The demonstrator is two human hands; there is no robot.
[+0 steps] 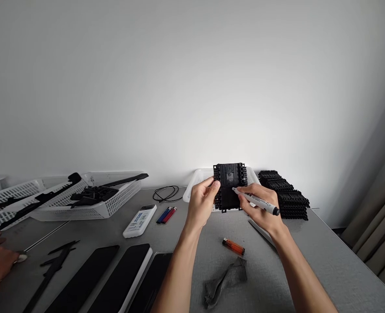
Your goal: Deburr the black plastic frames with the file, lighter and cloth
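OK, holding black plastic part (228, 183) up before white basket (191, 181), with marker (260, 203) at its lower face.
Gripping left edge with left hand (200, 201) closed, likely bracing against marker pressure; pinching marker near tip with right hand (263, 218), probably for control.

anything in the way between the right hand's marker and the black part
Nothing visible. The right hand holds the marker with its front end at the lower panel of the black part. The left hand grips the part's left edge, clear of the marker; the orange lighter lies apart.
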